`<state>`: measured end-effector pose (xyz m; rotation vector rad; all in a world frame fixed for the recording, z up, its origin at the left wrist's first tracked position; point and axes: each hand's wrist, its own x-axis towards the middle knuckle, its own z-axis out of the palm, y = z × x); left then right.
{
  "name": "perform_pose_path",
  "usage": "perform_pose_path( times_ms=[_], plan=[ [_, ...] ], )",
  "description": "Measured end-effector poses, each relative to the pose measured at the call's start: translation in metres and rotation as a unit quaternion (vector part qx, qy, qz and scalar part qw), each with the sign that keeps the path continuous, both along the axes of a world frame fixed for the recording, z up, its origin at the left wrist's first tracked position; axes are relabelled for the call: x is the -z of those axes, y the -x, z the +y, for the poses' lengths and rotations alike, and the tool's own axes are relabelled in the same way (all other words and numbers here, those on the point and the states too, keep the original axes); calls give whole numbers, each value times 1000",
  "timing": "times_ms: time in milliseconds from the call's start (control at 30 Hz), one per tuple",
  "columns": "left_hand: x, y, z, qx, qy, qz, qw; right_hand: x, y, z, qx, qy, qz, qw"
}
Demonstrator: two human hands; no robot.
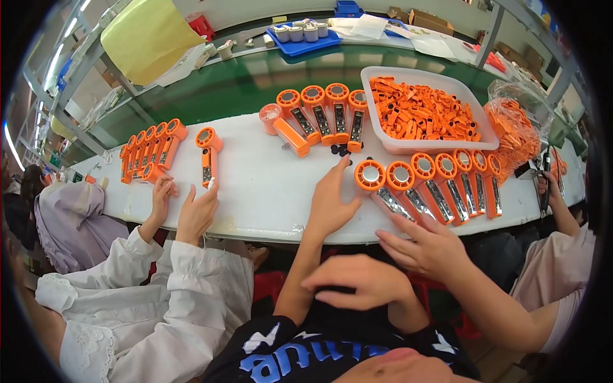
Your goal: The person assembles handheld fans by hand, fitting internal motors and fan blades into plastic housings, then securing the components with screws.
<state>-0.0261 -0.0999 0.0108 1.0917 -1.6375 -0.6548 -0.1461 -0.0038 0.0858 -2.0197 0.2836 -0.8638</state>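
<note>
My left hand (pixel 332 201) reaches over the white table with its index finger stretched out and its thumb apart. Its fingertip is close to several small black round pieces (pixel 341 150); whether it touches one I cannot tell. My right hand (pixel 361 281) hovers in front of my chest, slightly blurred, thumb apart from the fingers and nothing seen in it. Beyond the black pieces stand several orange handheld fan bodies (pixel 313 115) with circuit boards showing in their handles. One orange piece with a covered handle (pixel 287 131) lies at their left.
Another row of orange fan bodies (pixel 423 185) is at right, beside a co-worker's hand (pixel 424 246). Behind it stands a translucent bin (pixel 421 145) of orange parts and a plastic bag (pixel 514 131). At left, a white-sleeved co-worker's hands (pixel 198 214) are near another fan body (pixel 207 156).
</note>
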Motion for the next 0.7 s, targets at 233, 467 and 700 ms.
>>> perform_pose_path(
  times_ms=[233,467,700],
  plan=[
    [-2,-6,-9,87,-119,5,989,-56,-9,-98,385,37,-15,922],
    [-4,-6,2,8,-81,55,995,-19,95,-269,521,111,354,768],
    [1,-15,0,-20,-85,96,992,7,85,-284,538,103,448,707]
  ],
)
